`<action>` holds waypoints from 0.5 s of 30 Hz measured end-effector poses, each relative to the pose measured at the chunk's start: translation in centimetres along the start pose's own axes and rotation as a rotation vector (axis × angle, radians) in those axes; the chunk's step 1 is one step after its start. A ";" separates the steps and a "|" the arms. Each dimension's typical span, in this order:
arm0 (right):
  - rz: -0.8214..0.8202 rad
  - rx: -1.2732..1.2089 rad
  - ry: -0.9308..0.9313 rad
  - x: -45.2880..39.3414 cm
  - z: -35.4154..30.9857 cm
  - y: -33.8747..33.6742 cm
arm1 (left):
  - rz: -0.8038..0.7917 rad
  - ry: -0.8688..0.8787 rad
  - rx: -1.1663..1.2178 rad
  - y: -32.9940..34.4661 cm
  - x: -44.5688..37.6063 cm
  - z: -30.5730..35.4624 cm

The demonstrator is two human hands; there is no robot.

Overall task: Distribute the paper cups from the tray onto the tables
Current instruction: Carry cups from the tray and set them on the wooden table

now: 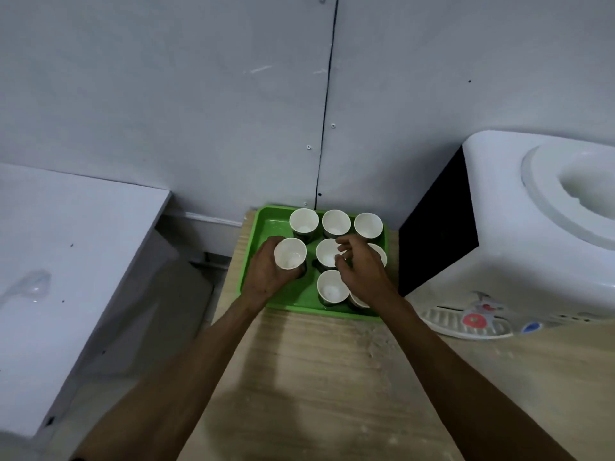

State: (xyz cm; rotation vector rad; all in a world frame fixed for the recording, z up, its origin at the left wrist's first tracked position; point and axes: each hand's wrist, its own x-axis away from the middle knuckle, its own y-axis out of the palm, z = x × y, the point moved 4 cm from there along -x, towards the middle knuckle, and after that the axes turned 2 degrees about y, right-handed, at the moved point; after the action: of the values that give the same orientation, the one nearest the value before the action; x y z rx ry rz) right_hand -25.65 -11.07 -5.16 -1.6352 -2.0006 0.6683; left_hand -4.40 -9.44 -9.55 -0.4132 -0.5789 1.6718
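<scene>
Item: paper cups, white inside with dark outer walls, standing upright on a green tray [266, 224] at the far edge of the wooden table [316, 377], against the wall. Count on the tray: three along its far side, one at centre [327, 252], one toward its near edge [331, 287], and at least two more partly hidden under my right forearm, so I cannot give a firm total. One further cup [289, 253] sits in my left hand [269, 271], fingers wrapped round its wall, over the tray's left side; whether it is lifted clear of the tray floor I cannot tell. My right hand [359, 264] hovers over the centre cup with fingers and thumb curled toward its rim; it looks about to pinch, but I see no firm hold yet. Step, by my reading: picking up the first cups, distribution barely begun. Next move calls for a light grip on the thin rim of the centre cup, a straight lift so neighbours standing close by are not tipped, then carrying both away to a table. Surroundings: white water dispenser [532, 244] with a drip grille on the table's right side, just beside the tray; a white cabinet top [66, 244] off the table's left edge; grey panelled wall [199, 94] with a vertical seam behind.
</scene>
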 end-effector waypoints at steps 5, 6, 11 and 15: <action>0.058 -0.113 -0.002 -0.7 -3.2 0.9 | 0.087 0.067 0.040 -4.7 1.2 2.7; 0.067 -0.165 0.034 -0.9 -4.1 1.1 | 0.102 0.084 0.055 -5.9 1.4 3.4; -0.170 -0.695 0.422 -1.5 -8.4 4.6 | 0.132 0.135 0.098 -11.7 2.4 5.7; -0.460 -1.125 0.641 -0.6 -12.6 7.9 | 0.138 0.153 0.100 -16.3 3.9 6.5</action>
State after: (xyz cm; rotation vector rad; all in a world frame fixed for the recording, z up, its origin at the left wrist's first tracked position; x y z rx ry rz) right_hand -11.61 -9.38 -0.47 -1.4439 -2.1597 -1.2035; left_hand 4.26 -4.59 5.40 -0.5131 -0.3584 1.7748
